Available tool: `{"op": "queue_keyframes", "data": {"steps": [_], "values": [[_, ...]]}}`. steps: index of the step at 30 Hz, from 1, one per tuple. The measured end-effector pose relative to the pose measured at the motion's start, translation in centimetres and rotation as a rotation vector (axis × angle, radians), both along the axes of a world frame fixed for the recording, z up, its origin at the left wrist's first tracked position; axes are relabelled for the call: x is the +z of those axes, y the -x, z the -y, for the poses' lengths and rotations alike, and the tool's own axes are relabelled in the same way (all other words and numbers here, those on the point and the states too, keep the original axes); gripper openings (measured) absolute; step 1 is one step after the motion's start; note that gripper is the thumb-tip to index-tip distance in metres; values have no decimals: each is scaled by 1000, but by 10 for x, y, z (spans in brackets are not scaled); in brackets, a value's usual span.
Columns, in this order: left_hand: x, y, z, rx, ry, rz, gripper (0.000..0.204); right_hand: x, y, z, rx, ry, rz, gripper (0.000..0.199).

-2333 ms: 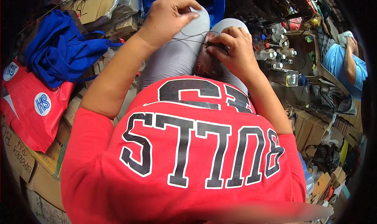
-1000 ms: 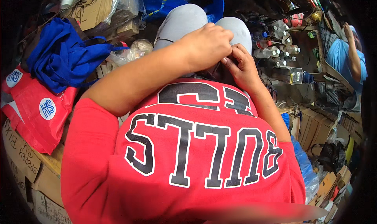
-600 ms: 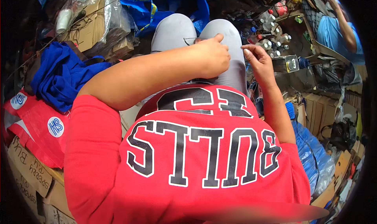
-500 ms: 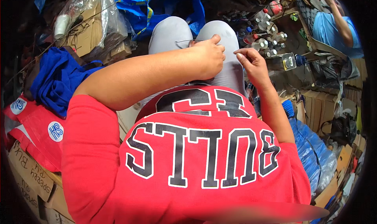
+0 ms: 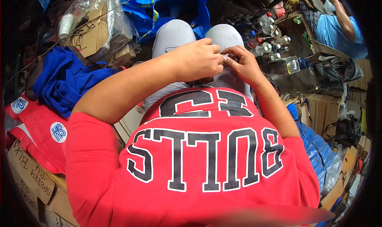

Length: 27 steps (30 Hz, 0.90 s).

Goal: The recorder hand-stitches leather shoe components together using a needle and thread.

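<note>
Over my lap, my left hand (image 5: 203,60) is closed, its back turned up and its fingers curled inward. A thin dark strand (image 5: 170,49) sticks out behind its wrist side, over the left knee; whether it is wire or cord I cannot tell. My right hand (image 5: 241,63) meets the left one's fingertips, with thumb and index finger bent together in a pinch. What lies between the fingers is too small and hidden to make out. Both hands are above the grey trousers (image 5: 173,33) covering my knees.
A large blue bag (image 5: 139,6) gapes open beyond my knees. Several plastic bottles (image 5: 266,48) stand at the right, near a person in a blue shirt (image 5: 338,30). Blue cloth (image 5: 59,80) and a red bag (image 5: 36,135) lie left. Flattened cardboard (image 5: 324,107) is stacked right.
My right hand has moved left and my left hand slightly left and down, so their fingertips now meet. Less of the dark strand shows beside the left hand.
</note>
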<state>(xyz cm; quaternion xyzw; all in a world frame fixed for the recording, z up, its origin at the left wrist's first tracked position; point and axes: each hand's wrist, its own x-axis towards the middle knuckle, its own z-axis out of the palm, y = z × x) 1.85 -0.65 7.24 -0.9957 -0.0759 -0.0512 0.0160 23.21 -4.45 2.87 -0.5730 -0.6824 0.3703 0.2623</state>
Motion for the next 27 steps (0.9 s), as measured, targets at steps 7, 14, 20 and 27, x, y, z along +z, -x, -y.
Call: {"op": "queue_keyframes", "data": {"steps": [7,14,20,27], "values": [[14,1,-1,19,327,398,15,-18,18,-17,101,4,-292,33],[6,4,-2,49,441,456,19,-18,33,-20,100,128,-216,36],[-1,6,-2,45,460,448,18,-34,37,-26,149,-85,-12,45],[-3,29,-8,225,479,611,27,-5,33,-16,-30,69,242,33]]}}
